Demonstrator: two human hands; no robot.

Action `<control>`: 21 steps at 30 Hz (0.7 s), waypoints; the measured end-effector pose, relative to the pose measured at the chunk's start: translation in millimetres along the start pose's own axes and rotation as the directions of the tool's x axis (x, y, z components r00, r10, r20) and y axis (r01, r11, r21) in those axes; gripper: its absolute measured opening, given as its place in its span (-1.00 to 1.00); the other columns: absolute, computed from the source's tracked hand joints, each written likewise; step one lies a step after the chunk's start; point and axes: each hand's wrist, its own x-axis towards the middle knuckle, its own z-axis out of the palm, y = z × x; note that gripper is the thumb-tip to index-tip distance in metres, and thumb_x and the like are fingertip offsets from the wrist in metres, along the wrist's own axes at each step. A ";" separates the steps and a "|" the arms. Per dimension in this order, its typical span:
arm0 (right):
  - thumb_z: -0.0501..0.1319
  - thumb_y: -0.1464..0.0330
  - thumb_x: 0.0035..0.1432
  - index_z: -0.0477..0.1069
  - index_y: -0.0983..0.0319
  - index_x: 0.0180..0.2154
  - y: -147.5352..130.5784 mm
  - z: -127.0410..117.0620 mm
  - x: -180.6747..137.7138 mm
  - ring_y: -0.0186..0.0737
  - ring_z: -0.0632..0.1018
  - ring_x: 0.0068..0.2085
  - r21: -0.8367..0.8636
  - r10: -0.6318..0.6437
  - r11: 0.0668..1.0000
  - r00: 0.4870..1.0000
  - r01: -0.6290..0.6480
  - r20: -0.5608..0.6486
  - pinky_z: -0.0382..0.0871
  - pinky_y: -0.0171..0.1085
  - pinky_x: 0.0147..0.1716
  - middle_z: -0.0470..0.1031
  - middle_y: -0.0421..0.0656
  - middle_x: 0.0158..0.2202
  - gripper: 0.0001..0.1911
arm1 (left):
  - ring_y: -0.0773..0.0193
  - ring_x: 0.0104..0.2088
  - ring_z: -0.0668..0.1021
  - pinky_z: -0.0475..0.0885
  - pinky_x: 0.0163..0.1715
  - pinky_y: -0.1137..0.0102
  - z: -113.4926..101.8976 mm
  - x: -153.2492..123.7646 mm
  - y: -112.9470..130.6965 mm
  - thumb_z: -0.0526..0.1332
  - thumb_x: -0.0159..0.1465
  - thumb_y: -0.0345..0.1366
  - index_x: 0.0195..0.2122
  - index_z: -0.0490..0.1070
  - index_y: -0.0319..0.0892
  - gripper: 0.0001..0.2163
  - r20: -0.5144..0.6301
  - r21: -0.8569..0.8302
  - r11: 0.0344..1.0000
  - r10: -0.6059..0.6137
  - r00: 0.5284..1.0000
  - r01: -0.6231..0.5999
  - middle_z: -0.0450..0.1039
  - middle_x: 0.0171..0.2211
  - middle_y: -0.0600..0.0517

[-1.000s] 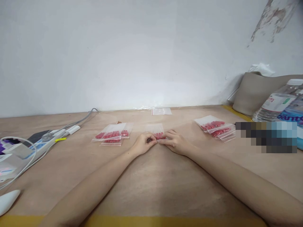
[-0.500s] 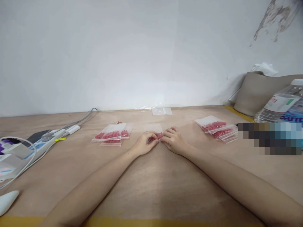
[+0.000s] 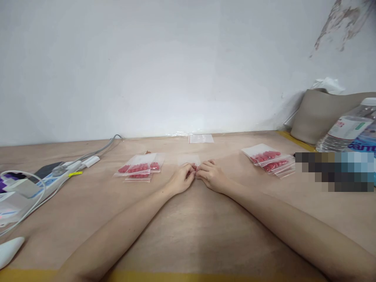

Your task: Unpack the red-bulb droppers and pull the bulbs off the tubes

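My left hand [image 3: 182,179] and my right hand [image 3: 210,175] meet fingertip to fingertip at the middle of the wooden table [image 3: 188,231]. Both are closed in a pinch on a small clear zip bag of red pieces [image 3: 189,161], most of which is hidden behind the fingers. To the left lies a pile of similar filled bags [image 3: 140,167]. Another pile of filled bags [image 3: 270,158] lies to the right. An empty clear bag [image 3: 201,138] rests near the wall.
A power strip with cables [image 3: 44,178] and a white object [image 3: 10,250] sit at the left. At the right stand a beige bag [image 3: 320,113] and plastic water bottles [image 3: 348,127]. A white wall rises behind the table.
Both hands have drawn closer together over the small bag, and less of its red contents shows now. The view has shifted slightly.
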 end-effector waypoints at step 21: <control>0.13 0.38 0.07 0.29 0.24 -0.54 12.9 -16.0 -19.8 -0.31 0.45 -0.33 0.427 0.425 0.794 0.897 -0.433 0.119 0.34 -0.30 -0.30 0.42 -0.16 -0.34 -0.83 | 0.17 0.15 0.24 0.19 0.12 0.21 -9.0 -6.8 -1.9 0.05 0.26 -0.19 -0.02 0.27 -0.18 -0.70 -0.119 0.166 0.986 -0.011 0.993 0.031 0.33 0.02 -0.07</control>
